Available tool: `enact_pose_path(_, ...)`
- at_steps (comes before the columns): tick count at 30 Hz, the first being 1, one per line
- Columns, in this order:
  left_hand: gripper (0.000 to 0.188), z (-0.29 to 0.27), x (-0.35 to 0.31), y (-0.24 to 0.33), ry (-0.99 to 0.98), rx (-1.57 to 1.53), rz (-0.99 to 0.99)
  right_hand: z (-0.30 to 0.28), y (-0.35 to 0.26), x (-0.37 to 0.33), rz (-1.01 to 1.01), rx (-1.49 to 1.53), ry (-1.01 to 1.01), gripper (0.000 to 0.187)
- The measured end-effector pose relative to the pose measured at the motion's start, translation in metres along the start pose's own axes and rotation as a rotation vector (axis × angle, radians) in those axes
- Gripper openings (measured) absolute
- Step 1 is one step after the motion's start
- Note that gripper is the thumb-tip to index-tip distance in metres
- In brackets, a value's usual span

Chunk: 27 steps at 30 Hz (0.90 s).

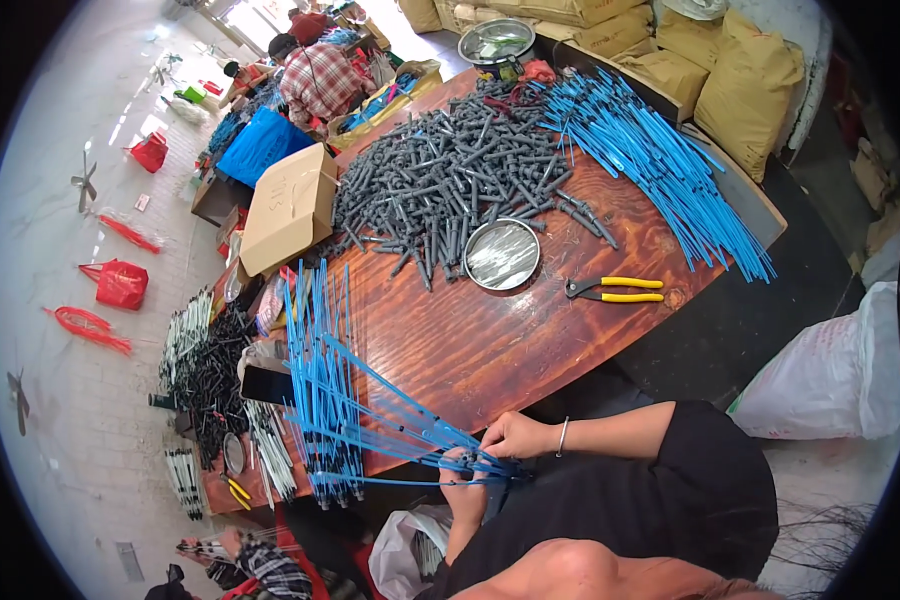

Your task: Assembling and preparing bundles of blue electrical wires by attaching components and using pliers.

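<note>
Close to my body, my left hand (pixel 461 478) is wrapped round the gathered ends of several thin blue rods (pixel 395 408), which fan out to the left over the table edge. Dark grey fittings show at the gripped ends. My right hand (pixel 515 436), with a bracelet on its wrist, is closed in a pinch just above those ends. Its fingertips hide whatever they hold. On the table to the left lies a stack of blue rods with black ends (pixel 328 440). A big heap of dark grey plastic fittings (pixel 460 165) covers the far middle.
A round metal dish of thin pale pieces (pixel 502 255) and yellow-handled pliers (pixel 615 290) rest mid-table. More blue rods (pixel 660 165) lie far right. A cardboard box (pixel 288 210) and a phone (pixel 267 385) are at left. Other people (pixel 322 80) sit beyond; another is at lower left.
</note>
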<state>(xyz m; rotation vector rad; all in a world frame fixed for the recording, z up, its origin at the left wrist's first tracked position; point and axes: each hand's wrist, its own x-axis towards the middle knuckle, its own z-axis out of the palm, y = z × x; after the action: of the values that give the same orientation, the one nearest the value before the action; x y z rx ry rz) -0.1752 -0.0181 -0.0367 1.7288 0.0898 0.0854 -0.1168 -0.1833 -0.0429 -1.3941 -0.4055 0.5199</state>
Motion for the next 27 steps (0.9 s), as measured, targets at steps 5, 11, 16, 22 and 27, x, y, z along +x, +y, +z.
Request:
enact_pose_path(5,0.024,-0.004,0.006,-0.018,-0.03,0.322,0.347,-0.011,-0.011,-0.003,0.154,0.034,-0.3,0.015)
enact_pose_path(11,0.017,0.007,0.005,0.018,-0.025,0.202,0.051,-0.02,-0.046,0.0,-0.01,-0.077,-0.146,0.017)
enact_pose_path(16,0.011,0.005,0.012,-0.001,-0.176,0.488,0.327,-0.024,-0.076,0.012,-0.147,-0.282,-0.264,0.016)
enact_pose_path(22,0.011,0.022,0.013,0.025,-0.154,0.217,0.12,-0.03,-0.081,0.015,-0.222,-0.929,-0.301,0.015)
enact_pose_path(27,0.014,0.02,0.014,0.009,-0.179,0.247,0.246,-0.027,-0.08,0.01,-0.24,-0.893,-0.309,0.017)
